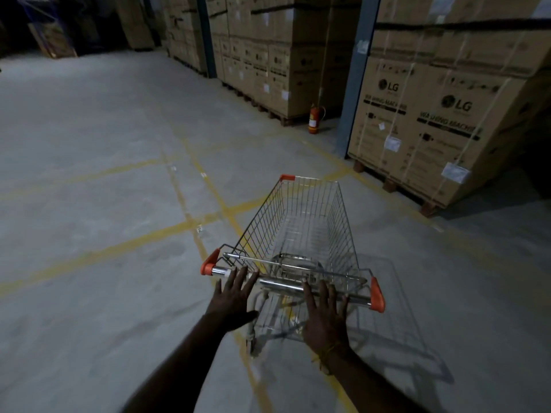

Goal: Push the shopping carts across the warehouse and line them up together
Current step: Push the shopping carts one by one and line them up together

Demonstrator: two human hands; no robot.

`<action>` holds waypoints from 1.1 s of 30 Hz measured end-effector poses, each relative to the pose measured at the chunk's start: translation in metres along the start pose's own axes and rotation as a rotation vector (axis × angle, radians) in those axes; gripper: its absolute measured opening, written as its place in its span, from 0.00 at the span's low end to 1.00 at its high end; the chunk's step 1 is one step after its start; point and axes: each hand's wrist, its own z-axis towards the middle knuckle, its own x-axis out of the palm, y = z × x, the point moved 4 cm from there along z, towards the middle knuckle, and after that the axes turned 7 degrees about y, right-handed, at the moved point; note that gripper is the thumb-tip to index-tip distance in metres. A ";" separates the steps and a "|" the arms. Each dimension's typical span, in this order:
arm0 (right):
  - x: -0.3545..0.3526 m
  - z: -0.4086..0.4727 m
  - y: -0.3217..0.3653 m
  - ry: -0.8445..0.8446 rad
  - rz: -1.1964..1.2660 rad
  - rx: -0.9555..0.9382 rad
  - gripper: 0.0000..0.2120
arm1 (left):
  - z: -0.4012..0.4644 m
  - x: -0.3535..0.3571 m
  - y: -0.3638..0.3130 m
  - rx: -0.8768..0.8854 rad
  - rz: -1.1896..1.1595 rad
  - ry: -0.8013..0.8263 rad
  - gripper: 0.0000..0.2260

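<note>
A silver wire shopping cart with orange plastic corner caps stood on the grey concrete floor, over painted yellow lines that crossed just left of it. Its chrome handle bar faced the person. The left hand lay with straight, spread fingers, their tips on the bar near the cart's left orange end cap. The right hand was likewise flat and spread, fingertips on the bar toward the right end cap; neither hand curled round it. Beyond the cart to its right, tall brown cardboard washing-machine boxes sat on pallets. A red fire extinguisher stood well beyond the cart's front, beside a blue-grey steel column.
</note>
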 end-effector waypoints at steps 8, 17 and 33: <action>-0.046 0.100 0.017 0.106 -0.015 0.073 0.51 | 0.124 -0.037 0.046 0.041 0.015 0.064 0.49; -0.062 0.216 0.058 0.136 0.024 0.223 0.48 | 0.251 -0.084 0.115 0.206 -0.002 0.057 0.49; -0.087 0.266 0.084 0.199 0.196 0.432 0.41 | 0.330 -0.099 0.138 0.285 -0.065 -0.117 0.42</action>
